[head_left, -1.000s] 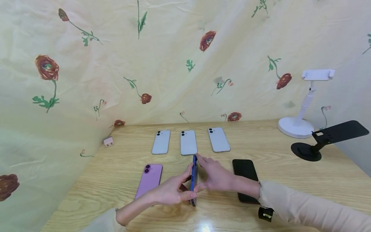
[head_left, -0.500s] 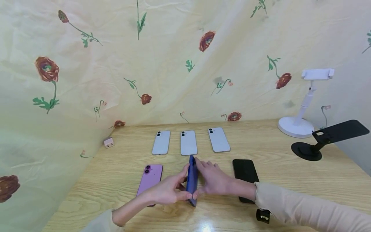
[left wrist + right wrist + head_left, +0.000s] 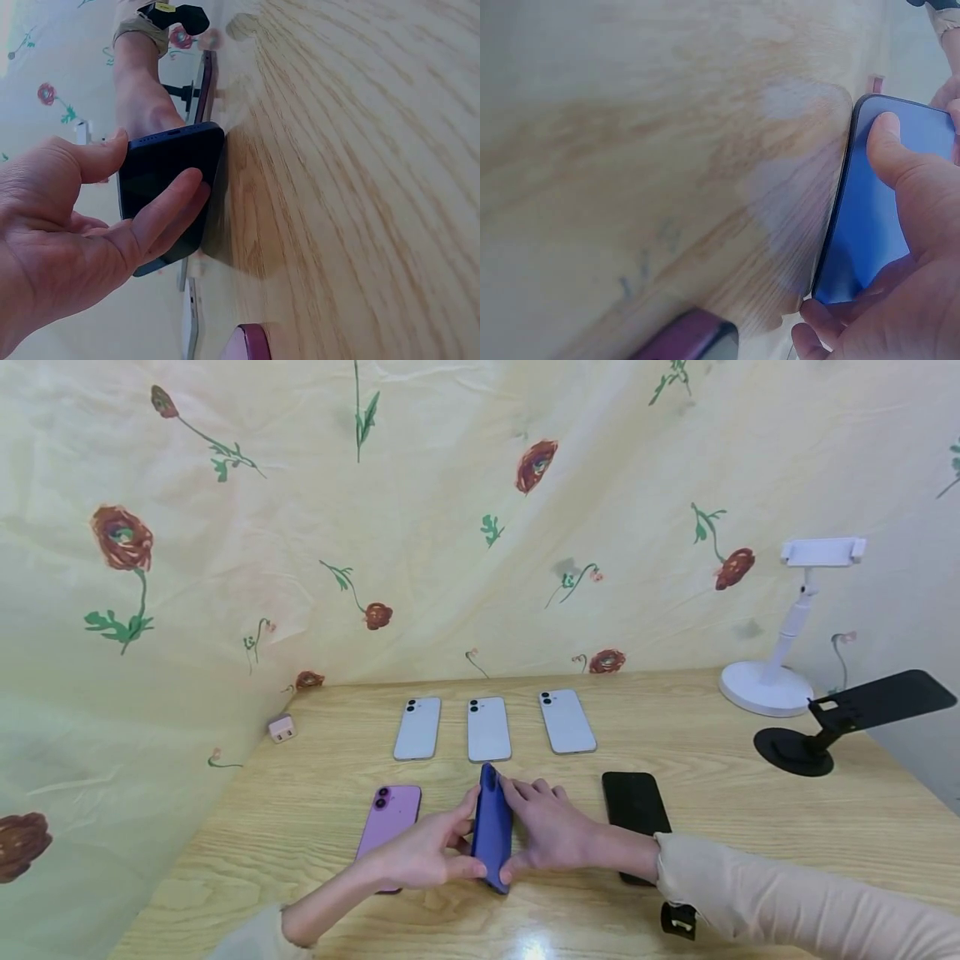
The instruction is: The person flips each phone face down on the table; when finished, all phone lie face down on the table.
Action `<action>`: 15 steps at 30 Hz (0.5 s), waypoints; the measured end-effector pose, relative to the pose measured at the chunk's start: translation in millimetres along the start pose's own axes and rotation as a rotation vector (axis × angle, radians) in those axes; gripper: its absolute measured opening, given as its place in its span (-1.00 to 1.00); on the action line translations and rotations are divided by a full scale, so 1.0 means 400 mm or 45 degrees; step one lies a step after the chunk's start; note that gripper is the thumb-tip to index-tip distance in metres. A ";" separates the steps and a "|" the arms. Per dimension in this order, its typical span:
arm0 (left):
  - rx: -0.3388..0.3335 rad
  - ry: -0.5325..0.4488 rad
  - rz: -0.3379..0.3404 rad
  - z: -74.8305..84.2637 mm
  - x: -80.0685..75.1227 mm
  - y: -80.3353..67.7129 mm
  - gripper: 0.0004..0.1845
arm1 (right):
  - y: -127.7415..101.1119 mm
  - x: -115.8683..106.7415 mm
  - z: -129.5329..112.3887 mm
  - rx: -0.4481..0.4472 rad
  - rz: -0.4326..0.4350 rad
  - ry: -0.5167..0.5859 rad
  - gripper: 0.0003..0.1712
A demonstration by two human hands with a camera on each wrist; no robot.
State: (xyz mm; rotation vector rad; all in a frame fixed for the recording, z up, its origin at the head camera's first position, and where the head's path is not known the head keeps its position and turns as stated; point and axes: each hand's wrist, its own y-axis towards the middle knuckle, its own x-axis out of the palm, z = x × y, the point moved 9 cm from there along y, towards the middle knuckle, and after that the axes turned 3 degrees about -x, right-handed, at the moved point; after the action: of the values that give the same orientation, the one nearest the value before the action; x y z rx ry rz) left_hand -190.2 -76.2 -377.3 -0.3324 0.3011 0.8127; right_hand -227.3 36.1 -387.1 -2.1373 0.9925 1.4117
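Between my two hands a blue smartphone (image 3: 492, 831) stands tilted on its long edge on the wooden table. My left hand (image 3: 426, 850) holds it from the left, the thumb at its near end and fingertips against the dark screen (image 3: 154, 176) in the left wrist view. From the other side my right hand (image 3: 551, 827) grips it; in the right wrist view the thumb (image 3: 889, 150) presses the blue back (image 3: 870, 225) and fingers reach the far end. A purple phone (image 3: 390, 822) lies camera side up, partly under the left forearm. The right forearm partly covers a black phone (image 3: 636, 802).
Three white phones, left (image 3: 417, 728), middle (image 3: 488, 729) and right (image 3: 567, 722), lie in a row behind. A white stand (image 3: 767, 689) and a black stand (image 3: 802, 752) are at the right. A pink charger (image 3: 282, 727) sits by the left curtain.
The blue phone has leaned over from nearly upright, so more of its blue back shows. Its top has shifted left, and both hands have moved slightly left with it.
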 end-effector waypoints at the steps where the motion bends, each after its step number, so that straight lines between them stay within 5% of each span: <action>1: -0.004 -0.003 -0.003 -0.002 0.000 -0.002 0.01 | 0.000 0.001 0.001 0.004 -0.007 0.000 0.46; 15: -0.032 -0.084 0.013 -0.030 -0.006 -0.013 0.06 | -0.002 0.008 0.005 0.008 -0.065 -0.075 0.43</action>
State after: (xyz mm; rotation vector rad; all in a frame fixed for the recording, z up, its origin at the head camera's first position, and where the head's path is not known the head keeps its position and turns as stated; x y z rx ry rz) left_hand -189.5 -86.1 -386.4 -0.3276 0.2313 0.8361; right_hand -227.0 36.8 -391.0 -2.0896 0.9127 1.4367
